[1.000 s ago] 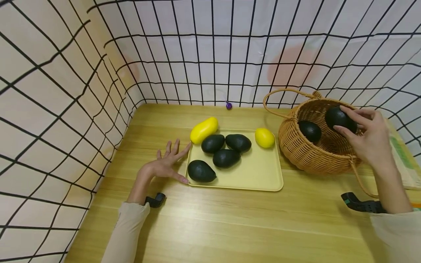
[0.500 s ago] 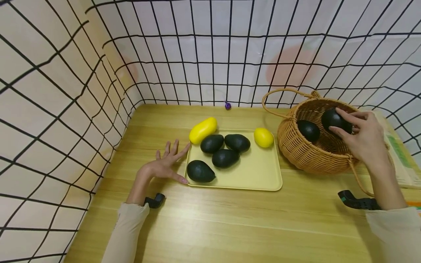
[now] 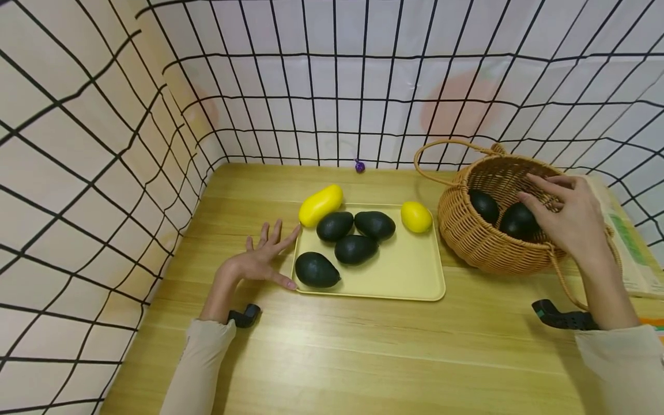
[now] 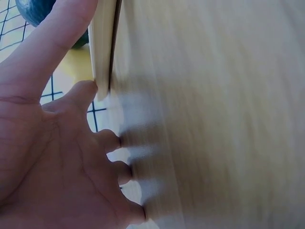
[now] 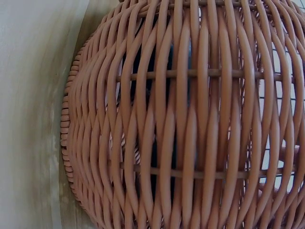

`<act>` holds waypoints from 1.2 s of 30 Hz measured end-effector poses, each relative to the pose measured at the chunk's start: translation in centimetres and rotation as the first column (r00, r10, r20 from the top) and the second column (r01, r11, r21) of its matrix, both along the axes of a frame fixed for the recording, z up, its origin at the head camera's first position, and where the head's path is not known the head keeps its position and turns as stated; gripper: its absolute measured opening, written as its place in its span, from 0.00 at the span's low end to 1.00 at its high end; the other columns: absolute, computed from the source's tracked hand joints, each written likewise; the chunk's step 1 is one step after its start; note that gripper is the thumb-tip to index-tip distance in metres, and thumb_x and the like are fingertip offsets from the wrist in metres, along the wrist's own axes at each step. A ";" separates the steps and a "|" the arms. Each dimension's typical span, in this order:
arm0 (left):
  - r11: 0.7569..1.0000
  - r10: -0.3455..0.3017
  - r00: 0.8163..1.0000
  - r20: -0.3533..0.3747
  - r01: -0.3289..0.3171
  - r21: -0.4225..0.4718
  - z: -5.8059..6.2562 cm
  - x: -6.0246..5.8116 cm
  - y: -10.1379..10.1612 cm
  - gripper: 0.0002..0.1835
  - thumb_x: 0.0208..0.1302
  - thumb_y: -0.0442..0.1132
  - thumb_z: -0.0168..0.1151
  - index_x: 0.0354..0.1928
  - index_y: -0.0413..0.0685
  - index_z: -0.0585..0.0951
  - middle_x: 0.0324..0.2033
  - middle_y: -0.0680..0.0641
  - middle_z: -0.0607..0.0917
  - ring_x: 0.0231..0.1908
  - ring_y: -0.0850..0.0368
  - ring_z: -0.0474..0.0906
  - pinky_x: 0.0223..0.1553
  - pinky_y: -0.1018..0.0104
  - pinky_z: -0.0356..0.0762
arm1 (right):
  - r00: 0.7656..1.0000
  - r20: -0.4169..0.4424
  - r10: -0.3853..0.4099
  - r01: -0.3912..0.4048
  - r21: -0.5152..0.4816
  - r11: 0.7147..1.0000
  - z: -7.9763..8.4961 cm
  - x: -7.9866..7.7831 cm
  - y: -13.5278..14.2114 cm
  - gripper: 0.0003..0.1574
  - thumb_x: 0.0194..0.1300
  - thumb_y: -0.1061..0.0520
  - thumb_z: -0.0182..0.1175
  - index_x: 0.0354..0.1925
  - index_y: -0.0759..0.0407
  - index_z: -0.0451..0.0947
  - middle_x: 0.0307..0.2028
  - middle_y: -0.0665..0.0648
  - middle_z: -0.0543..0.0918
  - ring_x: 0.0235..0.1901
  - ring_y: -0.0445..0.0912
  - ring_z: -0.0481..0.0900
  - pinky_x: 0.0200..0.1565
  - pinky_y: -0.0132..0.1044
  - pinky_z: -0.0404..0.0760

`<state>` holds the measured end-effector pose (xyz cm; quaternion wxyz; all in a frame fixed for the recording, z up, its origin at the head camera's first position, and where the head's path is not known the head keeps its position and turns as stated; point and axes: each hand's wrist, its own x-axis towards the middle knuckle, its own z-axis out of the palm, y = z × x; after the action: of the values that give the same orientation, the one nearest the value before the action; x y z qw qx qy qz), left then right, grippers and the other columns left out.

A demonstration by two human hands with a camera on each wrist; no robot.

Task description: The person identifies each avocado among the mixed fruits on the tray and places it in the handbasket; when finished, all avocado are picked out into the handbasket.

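Observation:
My right hand (image 3: pixel 576 216) hangs over the mouth of a wicker basket (image 3: pixel 482 248), thumb and fingers parted with nothing between them. Inside, a dark green avocado (image 3: pixel 520 222) lies just below the fingertips, beside another avocado (image 3: pixel 483 206). The right wrist view is filled by the basket's woven side (image 5: pixel 190 124), with dark shapes behind the weave. My left hand (image 3: pixel 256 262) is spread at the left end of a pale yellow tray (image 3: pixel 404 265), thumb and index finger at its edge. Several avocados (image 3: pixel 357 249) lie on the tray.
A lemon (image 3: pixel 416 217) sits at the tray's back right corner, and a long yellow fruit (image 3: pixel 321 206) overlaps the back left corner. The basket's handle (image 3: pixel 451 144) leans left. A black grid (image 3: pixel 337 98) stands behind the wooden table (image 3: pixel 363 357). Something purple and small (image 3: pixel 360 166) lies at its foot.
The right hand has let go of the avocado, which has dropped to the bottom of the basket next to the other one. My left hand has stayed at the tray.

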<state>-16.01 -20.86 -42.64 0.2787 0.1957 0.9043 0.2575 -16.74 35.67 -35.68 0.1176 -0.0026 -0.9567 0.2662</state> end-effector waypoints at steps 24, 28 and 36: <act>1.000 -0.002 1.000 0.001 0.002 -0.023 -0.1 0.0 0.0 0.72 0.52 0.60 0.80 0.84 0.64 0.35 0.78 0.35 0.17 0.76 0.31 0.08 0.67 0.18 0.14 | 0.887 -0.173 0.428 -0.444 -0.070 0.893 1.7 1.3 -12.5 0.41 0.68 0.56 0.70 0.76 0.51 0.69 0.73 0.69 0.66 0.67 0.68 0.68 0.61 0.71 0.69; 1.000 -0.001 1.000 -0.002 0.001 -0.018 0.0 0.0 0.0 0.72 0.51 0.60 0.80 0.84 0.64 0.35 0.78 0.34 0.17 0.76 0.30 0.08 0.67 0.18 0.14 | 0.847 -0.116 0.519 -0.528 -0.061 0.847 0.2 0.5 -14.9 0.42 0.68 0.55 0.70 0.76 0.51 0.67 0.73 0.70 0.65 0.66 0.68 0.69 0.60 0.70 0.71; 1.000 0.000 1.000 -0.003 0.000 -0.007 -0.1 -0.1 0.0 0.72 0.51 0.59 0.80 0.84 0.64 0.36 0.78 0.34 0.18 0.76 0.30 0.08 0.67 0.18 0.13 | 0.781 0.087 0.619 -0.594 -0.201 0.779 -2.9 -1.4 -18.2 0.41 0.72 0.51 0.66 0.78 0.48 0.65 0.77 0.68 0.59 0.76 0.65 0.59 0.69 0.72 0.64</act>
<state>-16.08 -20.85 -42.70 0.2778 0.1954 0.9056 0.2541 -18.11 17.52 -38.54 -0.0465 0.2768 -0.8873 0.3660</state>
